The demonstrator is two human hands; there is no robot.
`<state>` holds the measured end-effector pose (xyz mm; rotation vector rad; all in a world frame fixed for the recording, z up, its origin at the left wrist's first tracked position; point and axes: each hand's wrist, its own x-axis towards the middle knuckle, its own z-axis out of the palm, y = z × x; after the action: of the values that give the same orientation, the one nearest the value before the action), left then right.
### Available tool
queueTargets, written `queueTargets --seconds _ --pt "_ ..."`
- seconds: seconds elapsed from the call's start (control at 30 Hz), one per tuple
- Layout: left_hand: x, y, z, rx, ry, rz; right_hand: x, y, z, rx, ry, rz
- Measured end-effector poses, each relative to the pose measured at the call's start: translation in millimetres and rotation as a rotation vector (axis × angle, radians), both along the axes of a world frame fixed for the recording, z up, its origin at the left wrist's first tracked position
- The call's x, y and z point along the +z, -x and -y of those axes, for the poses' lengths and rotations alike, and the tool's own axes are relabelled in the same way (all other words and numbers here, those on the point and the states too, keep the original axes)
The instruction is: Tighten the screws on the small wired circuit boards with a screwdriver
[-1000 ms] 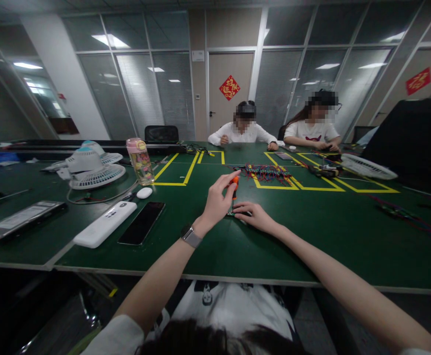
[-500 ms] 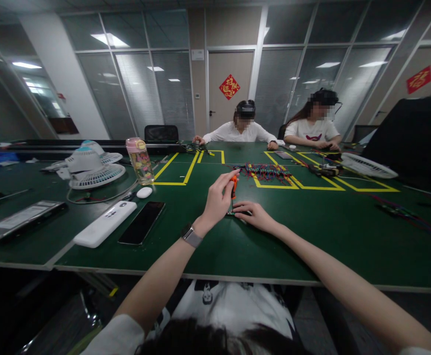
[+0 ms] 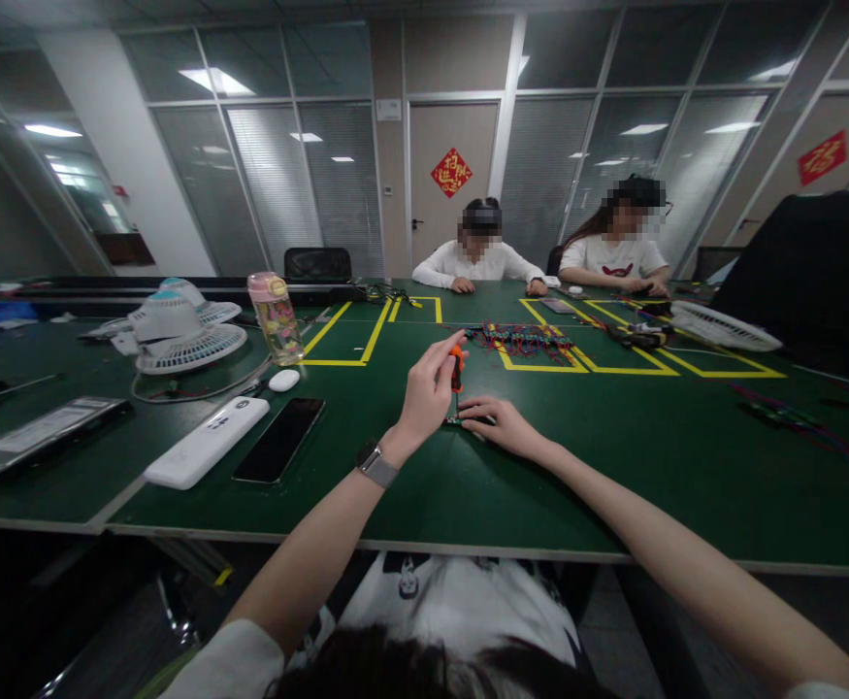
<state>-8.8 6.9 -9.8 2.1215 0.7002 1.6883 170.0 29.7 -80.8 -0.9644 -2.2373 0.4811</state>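
My left hand [image 3: 428, 393] pinches the orange handle of a small screwdriver [image 3: 457, 367], held upright with its tip down on a small dark part [image 3: 468, 420] on the green table [image 3: 613, 485]. My right hand [image 3: 501, 424] rests on the table with its fingers pressed on that part, holding it still. A watch sits on my left wrist. A pile of coloured wires [image 3: 522, 340] lies on the table just beyond my hands.
To the left lie a black phone [image 3: 278, 439], a white power bank [image 3: 207, 442], a white mouse [image 3: 284, 380], a pink bottle [image 3: 275, 316] and white fans [image 3: 180, 335]. Two people sit at the far side. Yellow tape marks boxes on the table; another fan [image 3: 726, 330] lies at right.
My left fingers have shifted on the screwdriver handle, turning it; the handle sits slightly lower and more covered by the fingers. My right hand stayed put. The far person's hand moved on the table.
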Motion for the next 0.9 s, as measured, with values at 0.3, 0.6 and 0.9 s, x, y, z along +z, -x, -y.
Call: queueTargets --seconds 0.3,0.6,0.9 --pt "3.1 -0.7 2.8 0.167 -0.029 0.046 -0.6 -0.3 -0.6 0.008 -0.003 -0.004" --pt "2.9 0.6 3.9 0.075 -0.020 -0.022 -0.5 0.0 -0.5 0.001 -0.006 -0.001" --pt "2.4 -0.9 2.5 0.193 -0.066 0.045 -0.5 0.0 -0.1 0.006 0.008 -0.014"
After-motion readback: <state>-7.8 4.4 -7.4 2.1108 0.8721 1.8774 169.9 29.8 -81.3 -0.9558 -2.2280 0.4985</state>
